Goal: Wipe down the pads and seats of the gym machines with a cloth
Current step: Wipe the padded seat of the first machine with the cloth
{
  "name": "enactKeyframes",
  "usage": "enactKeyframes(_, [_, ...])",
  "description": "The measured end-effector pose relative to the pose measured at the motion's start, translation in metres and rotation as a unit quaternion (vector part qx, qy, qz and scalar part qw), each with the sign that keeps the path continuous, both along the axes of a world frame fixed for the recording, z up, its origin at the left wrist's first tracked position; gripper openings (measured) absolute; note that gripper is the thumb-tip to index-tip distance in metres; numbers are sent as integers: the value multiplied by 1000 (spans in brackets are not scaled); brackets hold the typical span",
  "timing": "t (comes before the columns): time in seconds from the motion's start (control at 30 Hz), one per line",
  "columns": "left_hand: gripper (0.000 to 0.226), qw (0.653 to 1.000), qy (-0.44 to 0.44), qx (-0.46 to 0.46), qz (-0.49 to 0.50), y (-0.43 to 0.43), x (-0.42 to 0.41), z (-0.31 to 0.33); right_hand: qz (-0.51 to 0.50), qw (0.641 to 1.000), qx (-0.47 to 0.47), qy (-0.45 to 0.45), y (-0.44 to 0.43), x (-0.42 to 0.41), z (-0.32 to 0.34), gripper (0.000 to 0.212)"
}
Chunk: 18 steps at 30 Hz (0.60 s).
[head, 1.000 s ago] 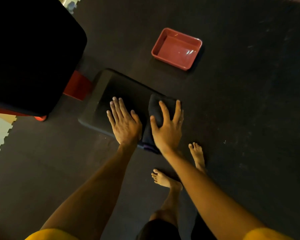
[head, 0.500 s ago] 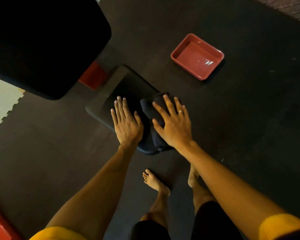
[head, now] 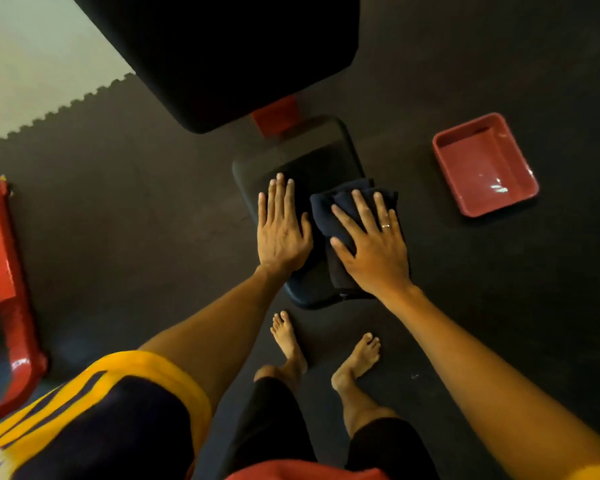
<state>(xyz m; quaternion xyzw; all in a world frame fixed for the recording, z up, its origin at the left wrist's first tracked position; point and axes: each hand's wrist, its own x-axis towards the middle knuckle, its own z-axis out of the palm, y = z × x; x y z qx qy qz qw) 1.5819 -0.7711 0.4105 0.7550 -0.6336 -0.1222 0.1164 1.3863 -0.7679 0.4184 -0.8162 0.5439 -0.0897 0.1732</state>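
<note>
right hand [head: 374, 251]: I've got it flat on the cloth, fingers straight and spread, palm pressing down. Nothing is curled round it, so it's pressing, not gripping. There's a ring [head: 386, 225] on one finger.
cloth [head: 329, 216]: dark navy and folded thick. It's right under my right palm and pokes out past the fingertips and thumb. It sits on the right part of the seat pad.
left hand [head: 281, 233]: just beside the right one, thumb close to the cloth's edge. Fingers are straight and together, flat on bare pad, holding nothing.
seat pad [head: 312, 161]: black with rounded corners, under both hands. It runs ahead of the fingertips up to a red bracket [head: 276, 114].
back pad [head: 229, 53]: the big black one, ahead of both hands past the bracket.
tray [head: 478, 157]: red and rectangular, on the floor off to the right of the right hand, well apart. There's a glint in the bottom, can't tell if it's liquid.
feet [head: 290, 337]: bare, on the dark rubber floor [head: 118, 202], just behind the wrists.
red frame [head: 0, 271]: far out to the left of the left hand, at the picture's edge.
</note>
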Motion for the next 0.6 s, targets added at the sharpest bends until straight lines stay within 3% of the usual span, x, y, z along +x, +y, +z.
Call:
enactKeyframes(0.2, [70,1000,-18,-7,-11,3,4,-3,-65,997,33,13,-96,60,1,63])
enactKeyframes(0.37, [70,1000,-6,-3,-7,3,4,-3,49,997,-50,40,-69,42,3,63])
enactKeyframes(0.47, [73,1000,19,10,1,2,0,1,111,992,-33,57,-36,18,6,65])
enactKeyframes(0.6, [76,999,33,2,13,5,-1,2,110,990,-15,88,-89,49,8,63])
